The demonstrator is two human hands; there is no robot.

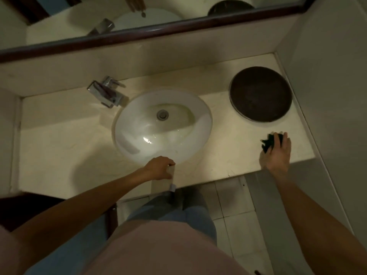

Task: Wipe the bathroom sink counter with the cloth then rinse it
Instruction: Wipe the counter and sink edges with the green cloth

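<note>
Right hand (276,153) is pressing a dark cloth (268,142) onto the pale surface (59,147), fingers spread over it and curling around its far side. Cloth is sitting bunched under the fingertips, near the front right corner of the surface, just in front of a round dark mat (260,94) and apart from it.

Left hand (160,168) is closing around a pale, upright object at the front edge of the surface, directly in front of the sink (137,116); the object is blurred, so what it is cannot be told. Fingers are wrapping narrowly around its top.

Sink is sitting oval and white in the middle of the surface, its drain plug (162,115) showing at the basin's far side and a wet sheen catching light on the near slope. A chrome tap (106,94) is standing at the sink's back left, spout pointing toward the basin.

Mirror (139,14) with a dark frame is running along the wall behind, reflecting the tap and the mat.

Person is standing at the front edge, wearing a pinkish top and blue jeans, both forearms reaching forward. Pale floor tiles (234,205) are showing below the surface's right end.
</note>
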